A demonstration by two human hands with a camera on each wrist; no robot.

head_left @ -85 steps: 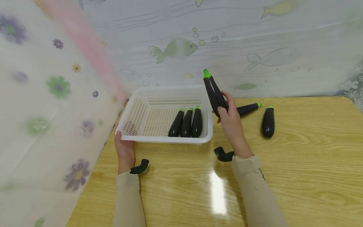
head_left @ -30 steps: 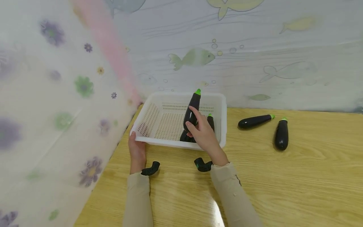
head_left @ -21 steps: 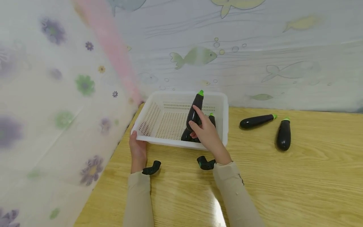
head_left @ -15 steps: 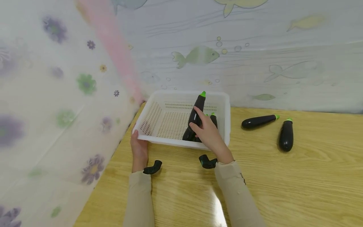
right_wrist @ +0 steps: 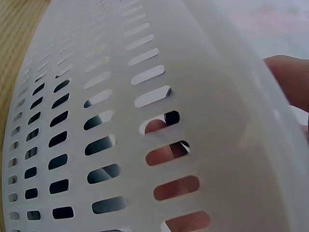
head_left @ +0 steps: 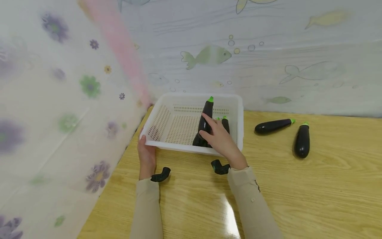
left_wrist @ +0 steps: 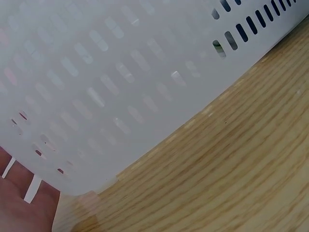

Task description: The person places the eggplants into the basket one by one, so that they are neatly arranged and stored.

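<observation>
A white perforated plastic basket (head_left: pixel 176 146) stands on the wooden table. My left hand (head_left: pixel 146 155) grips its front left corner, the thumb over the rim; in the left wrist view that hand (left_wrist: pixel 21 205) shows at the lower left against the basket wall. Inside the basket's right half, my right hand (head_left: pixel 221 137) holds an eggplant (head_left: pixel 206 114), green tip up and tilted. Other eggplants lie under and beside it, such as one near the right wall (head_left: pixel 225 124); the hand partly hides them. In the right wrist view the basket wall (right_wrist: pixel 227 125) covers most of the right hand.
Two more eggplants lie on the table (head_left: pixel 334 172) right of the basket: one nearly sideways (head_left: pixel 273 126), one pointing away (head_left: pixel 302 141). A wall sheet with fish (head_left: pixel 206 54) rises behind the basket, and a flowered sheet (head_left: pixel 71 139) stands at the left.
My right hand has carried the eggplant leftward from beside the basket to inside it. Over the last half second it has barely moved. The left hand keeps its grip on the corner.
</observation>
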